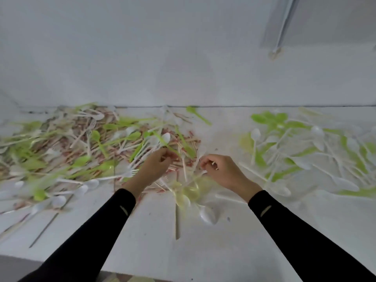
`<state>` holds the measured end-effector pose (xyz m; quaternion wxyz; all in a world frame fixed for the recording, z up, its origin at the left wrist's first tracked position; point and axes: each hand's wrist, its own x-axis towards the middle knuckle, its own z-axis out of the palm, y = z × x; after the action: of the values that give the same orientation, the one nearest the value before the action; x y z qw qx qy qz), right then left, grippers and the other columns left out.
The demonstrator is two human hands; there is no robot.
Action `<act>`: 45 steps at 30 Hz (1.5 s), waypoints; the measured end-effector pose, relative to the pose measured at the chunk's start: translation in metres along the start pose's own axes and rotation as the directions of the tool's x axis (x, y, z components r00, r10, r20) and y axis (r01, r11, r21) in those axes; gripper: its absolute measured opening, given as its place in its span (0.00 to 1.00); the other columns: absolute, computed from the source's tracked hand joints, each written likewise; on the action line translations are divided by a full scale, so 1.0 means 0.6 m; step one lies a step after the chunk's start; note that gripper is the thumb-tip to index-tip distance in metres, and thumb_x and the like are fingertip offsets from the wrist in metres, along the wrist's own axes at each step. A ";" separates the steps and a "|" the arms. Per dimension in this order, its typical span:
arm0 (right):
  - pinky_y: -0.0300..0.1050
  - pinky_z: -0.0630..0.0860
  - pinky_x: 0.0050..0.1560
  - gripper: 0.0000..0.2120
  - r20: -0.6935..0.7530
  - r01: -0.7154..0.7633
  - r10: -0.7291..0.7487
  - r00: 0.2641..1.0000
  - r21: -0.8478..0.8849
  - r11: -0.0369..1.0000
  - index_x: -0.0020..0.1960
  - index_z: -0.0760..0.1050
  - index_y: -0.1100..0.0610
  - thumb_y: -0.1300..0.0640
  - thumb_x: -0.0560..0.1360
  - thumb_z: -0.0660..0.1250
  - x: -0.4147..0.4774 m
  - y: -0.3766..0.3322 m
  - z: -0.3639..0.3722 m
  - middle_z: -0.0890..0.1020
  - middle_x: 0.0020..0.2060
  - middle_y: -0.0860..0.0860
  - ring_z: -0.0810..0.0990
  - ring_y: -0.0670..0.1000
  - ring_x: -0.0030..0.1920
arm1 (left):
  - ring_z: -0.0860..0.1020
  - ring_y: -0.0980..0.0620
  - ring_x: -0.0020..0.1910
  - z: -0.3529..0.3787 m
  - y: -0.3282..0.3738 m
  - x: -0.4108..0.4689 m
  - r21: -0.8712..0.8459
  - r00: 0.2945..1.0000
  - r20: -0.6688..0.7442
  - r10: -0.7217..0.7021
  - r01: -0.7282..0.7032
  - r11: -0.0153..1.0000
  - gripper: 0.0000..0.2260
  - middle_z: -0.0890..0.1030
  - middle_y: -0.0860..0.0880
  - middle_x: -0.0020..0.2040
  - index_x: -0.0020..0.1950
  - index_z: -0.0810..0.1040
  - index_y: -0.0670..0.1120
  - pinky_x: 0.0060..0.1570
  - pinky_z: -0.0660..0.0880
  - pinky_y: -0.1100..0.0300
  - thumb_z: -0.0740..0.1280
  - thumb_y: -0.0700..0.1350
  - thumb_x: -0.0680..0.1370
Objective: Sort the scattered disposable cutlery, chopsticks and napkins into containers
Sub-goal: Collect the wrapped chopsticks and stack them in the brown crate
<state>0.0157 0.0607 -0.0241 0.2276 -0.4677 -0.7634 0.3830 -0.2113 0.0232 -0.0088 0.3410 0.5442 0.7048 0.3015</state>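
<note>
Black sleeves (87,237) lead to hands: left hand (156,165) pinching thin wooden chopsticks (173,168), right hand (220,169) gripping blurred translucent plastic spoons (189,192).

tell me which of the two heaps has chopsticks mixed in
The left heap, where the left hand reaches: brown sticks with reddish ends run all through it. The right heap shows only green and white plastic cutlery.

Glossy green and white plastic spoons (289,143) lie beside wooden chopsticks (67,143) on a matt, scuffed white surface (223,251).
</note>
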 end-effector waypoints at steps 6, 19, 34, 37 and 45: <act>0.48 0.76 0.51 0.11 0.074 0.061 -0.049 0.996 -0.175 0.983 0.49 0.84 0.53 0.62 0.76 0.63 0.022 -0.017 0.065 0.79 0.44 0.41 0.76 0.47 0.51 | 0.78 0.55 0.38 -0.034 -0.068 -0.023 0.088 0.994 -0.062 0.087 -0.081 0.993 0.06 0.81 0.53 0.42 0.47 0.79 0.48 0.36 0.74 0.68 0.68 0.37 0.78; 0.41 0.66 0.58 0.11 0.219 0.195 -0.109 0.970 -0.418 0.887 0.54 0.83 0.52 0.60 0.76 0.65 0.017 0.021 0.043 0.79 0.54 0.46 0.73 0.49 0.58 | 0.74 0.50 0.53 -0.061 -0.132 -0.033 0.429 0.957 0.217 0.191 -0.270 0.862 0.16 0.75 0.51 0.50 0.56 0.82 0.45 0.52 0.72 0.60 0.65 0.28 0.75; 0.50 0.65 0.53 0.08 -0.088 0.073 -0.148 0.985 -0.564 0.822 0.52 0.82 0.52 0.55 0.74 0.68 0.046 0.018 0.042 0.79 0.53 0.50 0.75 0.58 0.54 | 0.78 0.62 0.42 -0.063 -0.080 -0.016 0.151 0.868 -0.095 0.487 -0.471 0.869 0.07 0.80 0.54 0.44 0.58 0.78 0.44 0.41 0.72 0.72 0.63 0.41 0.82; 0.48 0.64 0.56 0.11 0.058 0.160 -0.153 0.987 -0.526 0.835 0.55 0.77 0.49 0.44 0.78 0.63 0.056 -0.012 0.081 0.78 0.51 0.45 0.74 0.51 0.54 | 0.76 0.61 0.37 -0.055 -0.083 -0.001 0.156 0.890 -0.094 0.446 -0.429 0.890 0.06 0.78 0.54 0.41 0.55 0.78 0.46 0.37 0.69 0.71 0.64 0.43 0.81; 0.43 0.69 0.43 0.12 0.042 0.051 -0.039 0.998 -0.365 0.929 0.57 0.74 0.55 0.59 0.74 0.66 0.049 0.015 0.072 0.72 0.44 0.45 0.74 0.51 0.42 | 0.76 0.48 0.46 -0.035 -0.125 0.046 0.475 0.881 0.079 0.466 -0.444 0.760 0.13 0.80 0.48 0.48 0.59 0.80 0.42 0.50 0.74 0.52 0.71 0.38 0.74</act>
<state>-0.0235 0.0729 -0.0576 0.1320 -0.4776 -0.8357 0.2367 -0.2751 0.0319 -0.0604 0.0967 0.7591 0.6110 0.2028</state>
